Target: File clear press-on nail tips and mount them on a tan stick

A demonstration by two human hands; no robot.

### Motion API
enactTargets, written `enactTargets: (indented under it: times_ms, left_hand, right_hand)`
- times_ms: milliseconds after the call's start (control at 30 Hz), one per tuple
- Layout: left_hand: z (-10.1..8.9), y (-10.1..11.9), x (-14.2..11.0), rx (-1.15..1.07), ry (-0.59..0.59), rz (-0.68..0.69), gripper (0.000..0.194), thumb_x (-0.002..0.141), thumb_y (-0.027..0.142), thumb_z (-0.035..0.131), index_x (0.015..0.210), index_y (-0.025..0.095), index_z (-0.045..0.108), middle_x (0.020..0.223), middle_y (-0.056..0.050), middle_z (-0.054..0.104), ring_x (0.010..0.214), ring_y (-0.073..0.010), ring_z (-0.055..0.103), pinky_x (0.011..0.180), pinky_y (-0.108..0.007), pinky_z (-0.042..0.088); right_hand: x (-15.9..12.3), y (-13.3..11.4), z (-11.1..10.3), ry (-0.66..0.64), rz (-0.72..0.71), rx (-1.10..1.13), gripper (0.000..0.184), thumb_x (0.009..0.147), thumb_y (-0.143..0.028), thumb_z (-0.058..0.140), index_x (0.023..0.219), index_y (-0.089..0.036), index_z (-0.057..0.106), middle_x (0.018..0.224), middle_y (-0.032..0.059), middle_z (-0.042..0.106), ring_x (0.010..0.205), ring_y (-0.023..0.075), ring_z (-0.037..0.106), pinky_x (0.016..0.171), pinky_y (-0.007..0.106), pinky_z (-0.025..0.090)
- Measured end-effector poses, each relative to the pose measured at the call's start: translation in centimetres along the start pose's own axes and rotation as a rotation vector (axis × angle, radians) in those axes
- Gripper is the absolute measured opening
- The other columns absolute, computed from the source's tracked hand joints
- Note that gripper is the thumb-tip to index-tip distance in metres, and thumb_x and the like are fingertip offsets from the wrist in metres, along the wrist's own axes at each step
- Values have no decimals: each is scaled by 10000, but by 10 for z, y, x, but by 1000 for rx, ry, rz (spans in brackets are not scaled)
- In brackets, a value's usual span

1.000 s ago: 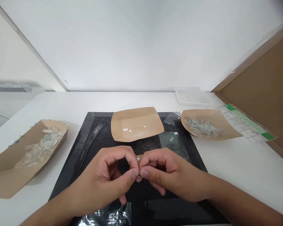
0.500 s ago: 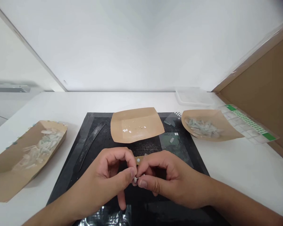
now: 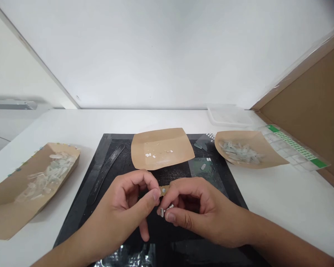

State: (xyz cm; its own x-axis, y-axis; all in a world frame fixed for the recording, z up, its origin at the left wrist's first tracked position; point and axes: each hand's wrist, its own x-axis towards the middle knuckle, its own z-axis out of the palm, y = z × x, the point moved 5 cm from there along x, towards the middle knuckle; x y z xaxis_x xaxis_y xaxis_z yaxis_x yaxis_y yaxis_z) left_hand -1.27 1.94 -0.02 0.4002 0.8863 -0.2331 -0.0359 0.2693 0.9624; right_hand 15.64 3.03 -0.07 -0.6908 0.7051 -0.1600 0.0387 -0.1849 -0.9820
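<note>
Just over the black mat [image 3: 183,226], my right hand [image 3: 203,211] pinches a small silvery-white piece [image 3: 163,212] between thumb and forefinger; its exact kind is too small to make out. My left hand [image 3: 133,211] is close beside it, thumb and forefinger pressed together. Whatever those left fingertips may hold is hidden. Behind the fingertips lies a small brown strip [image 3: 163,190] with a pale round dot on it, partly covered by my right hand.
Cardboard trays [image 3: 16,178] [image 3: 269,159] at left and right hold clear, nail-shaped pieces. The middle tray [image 3: 167,139] has scattered white bits. A curved black file [image 3: 105,174] lies on the mat. At right are a clear compartment box [image 3: 295,146] and a translucent lid [image 3: 228,115].
My fingertips have moved slightly apart. The silvery-white piece, earlier between both hands, now sits in my right fingers. The left hand has drawn back a little from it.
</note>
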Motion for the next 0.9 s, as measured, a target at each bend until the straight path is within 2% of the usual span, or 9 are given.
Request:
enactTargets:
  times_ms: [133,233,267,433,533,767,900]
  left_hand:
    - [-11,12,-1,277,208,211,187,1017,338,649,916,182,667,833,8,631,513,-63,607,434,-162,578]
    - [-19,20,-4,542,401,434,35,989,209,657,960,216,676,936,0,643,680,-90,652,510,-153,581]
    - [-21,22,-4,610,448,480,50,980,180,658,975,226,676,956,2,643,724,-95,651,530,-150,580]
    - [-31,24,-3,766,623,515,60,992,174,639,999,230,660,972,19,653,714,-78,606,551,-146,579]
    - [-33,28,0,859,679,545,40,993,191,650,982,217,678,975,6,679,772,-98,610,570,-156,584]
    - [-39,27,10,1000,714,605,87,1023,235,649,1052,223,730,1083,-47,747,933,-172,692,539,-210,549]
    - [-38,24,10,1040,689,610,138,1044,222,617,1096,262,739,1091,-35,778,946,-197,720,578,-264,528]
  right_hand:
    - [-3,1,-5,40,6,-47,221,919,-362,801,1033,-173,782,811,11,685,663,94,537,591,211,437]
    - [-4,-2,-13,109,-28,-185,210,952,-383,765,1042,-195,793,844,31,729,673,104,569,599,219,456]
    - [-5,-4,-17,139,-48,-242,191,960,-377,756,1036,-205,795,848,29,733,679,106,574,608,220,463]
    - [-6,-9,-35,281,-93,-350,171,945,-348,776,1039,-216,720,851,8,721,701,114,608,642,227,517]
    - [-7,-10,-42,336,-82,-352,192,955,-375,768,1023,-220,678,863,16,728,730,129,645,668,242,546]
    - [-6,-1,-47,373,-27,-404,241,979,-459,726,1002,-223,684,853,31,722,736,155,650,644,269,537]
    - [-5,-1,-58,496,-27,-488,260,974,-486,719,998,-227,720,870,39,723,738,167,639,625,283,508]
